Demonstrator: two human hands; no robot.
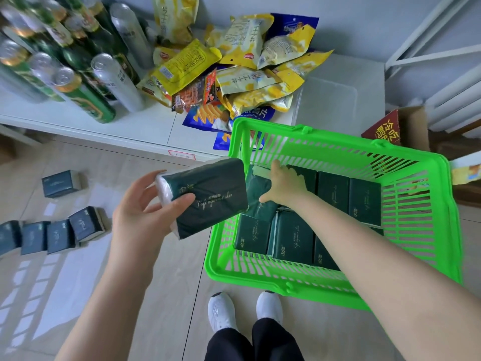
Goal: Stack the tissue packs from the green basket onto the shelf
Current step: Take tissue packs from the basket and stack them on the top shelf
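While the white shoes (221, 311) stand just short of its near rim, the green basket (260, 280) sits on the floor to the right, and the two hands work apart. The left hand (140, 212) is clamped on one dark green tissue pack (213, 196), thumb across its printed face, holding it in the air just left of the basket. The right hand (283, 183) reaches down inside, thumb and fingers spread over a tilted pack (257, 201); whether they have closed on it I cannot tell. Around it the remaining packs (291, 235) lie flat, side by side on the basket floor. To do this pick well, the fingers should hook the far edge and the thumb the near one, then lift straight up so that the soft wrapper does not snag the slatted wall or drag a neighbour along. Off to the left, a row of dark packs (59, 235) stands on a pale surface. Beyond, the white shelf (130, 126) carries cans (78, 84) and snack bags (234, 71), so a free, flat spot should probably be chosen before either pack goes up.
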